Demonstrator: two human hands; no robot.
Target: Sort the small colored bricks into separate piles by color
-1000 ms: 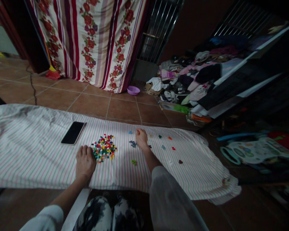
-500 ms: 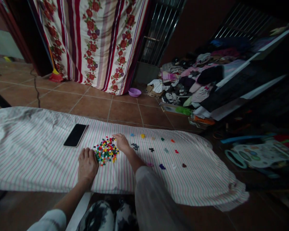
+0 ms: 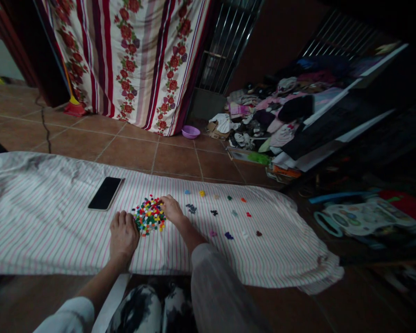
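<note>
A mixed pile of small colourful beads or blocks lies on a striped cloth. My left hand rests flat, palm down, along the pile's left edge. At the upper right edge my right hand touches the pile with its fingers curled together; whatever is between the fingertips is too small to make out. Right of this hand are little single-colour groups: dark grey pieces, yellow pieces, black pieces, purple pieces, pink pieces and several others.
A phone with a dark screen lies left of the pile. Beyond the cloth-covered surface are a tiled floor, a purple basin, a floral curtain and a heap of clothes. A toy-like panel is at the right.
My right hand has drawn slightly nearer to me along the pile's edge, its fingers more curled. My left hand stays in place. The whole view has shifted a little.
</note>
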